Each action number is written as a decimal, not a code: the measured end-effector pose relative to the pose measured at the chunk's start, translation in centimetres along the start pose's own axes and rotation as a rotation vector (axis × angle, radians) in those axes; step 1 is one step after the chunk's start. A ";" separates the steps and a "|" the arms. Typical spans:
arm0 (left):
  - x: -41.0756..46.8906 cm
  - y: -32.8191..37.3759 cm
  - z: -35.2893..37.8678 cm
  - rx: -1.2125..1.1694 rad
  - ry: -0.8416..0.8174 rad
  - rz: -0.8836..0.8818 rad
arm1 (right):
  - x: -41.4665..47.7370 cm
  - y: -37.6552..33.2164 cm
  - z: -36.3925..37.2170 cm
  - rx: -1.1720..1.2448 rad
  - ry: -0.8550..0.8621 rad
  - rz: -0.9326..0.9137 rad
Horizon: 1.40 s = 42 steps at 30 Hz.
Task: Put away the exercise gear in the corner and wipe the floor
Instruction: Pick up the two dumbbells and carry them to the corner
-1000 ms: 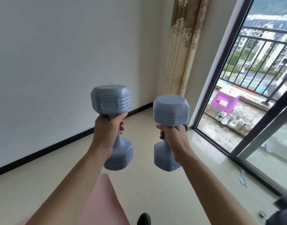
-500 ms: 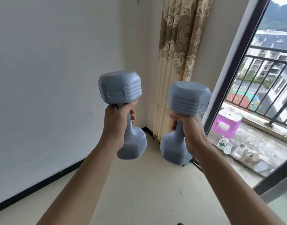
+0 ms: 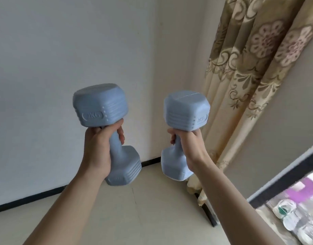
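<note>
Our left hand [image 3: 98, 150] grips the left dumbbell [image 3: 101, 105], our right hand [image 3: 189, 147] the right dumbbell [image 3: 186, 110] — both left of the curtain [image 3: 249, 76].

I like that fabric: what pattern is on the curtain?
The curtain is beige with olive-brown scrolls and pinkish flowers, and it shows best in the head view.

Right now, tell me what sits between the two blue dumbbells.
Nothing: in the head view the gap between the left dumbbell and the right dumbbell is bare, with only the wall corner and floor behind.
</note>
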<state>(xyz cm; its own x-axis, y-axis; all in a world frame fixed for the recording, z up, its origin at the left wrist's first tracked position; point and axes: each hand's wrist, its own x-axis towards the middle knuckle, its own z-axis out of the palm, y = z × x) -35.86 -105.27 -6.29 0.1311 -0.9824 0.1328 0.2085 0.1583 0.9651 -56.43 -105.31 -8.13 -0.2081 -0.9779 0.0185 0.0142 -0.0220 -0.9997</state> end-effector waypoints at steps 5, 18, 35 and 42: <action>10.1 -6.8 -2.0 0.007 0.096 -0.099 | 11.6 5.5 4.6 -0.057 -0.089 0.129; 33.5 -27.4 -5.7 0.103 0.214 -0.645 | 35.5 21.7 12.1 -0.207 -0.048 0.630; 37.2 -73.4 -7.3 0.265 0.434 -0.962 | 48.9 67.8 8.5 -0.300 -0.198 0.969; 33.5 -91.4 -11.2 0.269 0.414 -1.086 | 47.8 86.3 6.7 -0.365 -0.167 1.018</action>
<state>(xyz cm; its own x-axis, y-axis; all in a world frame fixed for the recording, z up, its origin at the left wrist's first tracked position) -39.68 -151.54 -92.55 0.3244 -0.4750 -0.8180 0.2007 -0.8105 0.5503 -58.56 -155.37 -93.40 -0.1273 -0.5197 -0.8448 -0.1922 0.8485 -0.4931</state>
